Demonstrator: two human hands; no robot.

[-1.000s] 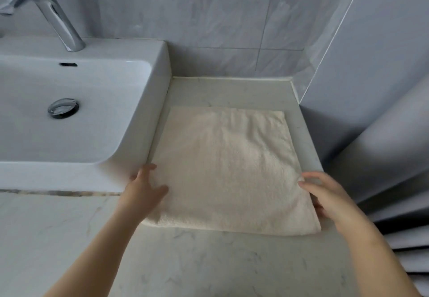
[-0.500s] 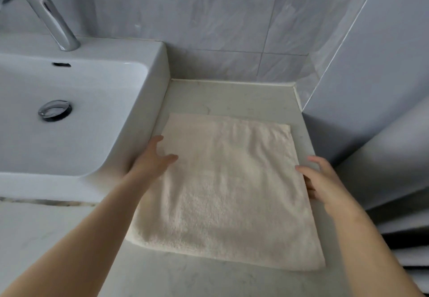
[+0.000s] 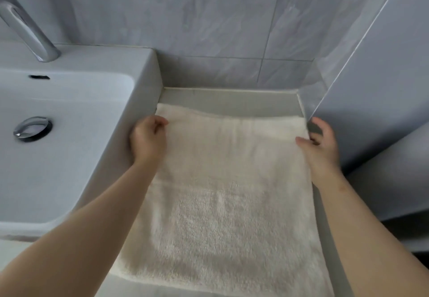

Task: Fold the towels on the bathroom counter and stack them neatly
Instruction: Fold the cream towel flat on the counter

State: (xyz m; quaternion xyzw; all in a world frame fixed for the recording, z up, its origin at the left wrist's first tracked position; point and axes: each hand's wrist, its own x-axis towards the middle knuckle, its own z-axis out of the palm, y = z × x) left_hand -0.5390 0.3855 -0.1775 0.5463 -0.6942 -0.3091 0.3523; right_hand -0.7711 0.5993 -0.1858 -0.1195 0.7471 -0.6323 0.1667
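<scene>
At the far left stands the tap (image 3: 27, 32) over the white sink (image 3: 76, 120), with its drain (image 3: 32, 129) in the basin. Just right of the sink wall, your left hand (image 3: 147, 140) sits at the far left corner of the cream towel (image 3: 227, 204), its fingers (image 3: 160, 122) curled together and pinched on the cloth there. The towel lies flat on the worktop (image 3: 232, 100), filling the space between the sink and the right-hand wall; its far edge stops short of the tiled back wall and its near edge reaches toward you. Your right hand (image 3: 321, 144) is at the far right corner, thumb on top of the towel; the other fingers are bent at the edge, but you cannot tell whether they have closed on the cloth.

Judging from this, the task is at an early stage. The towel looks spread out, possibly already doubled, since its near edge seems thick. You appear set to bring the far edge toward you. No finished stack is in sight, and no other towel shows here.
</scene>
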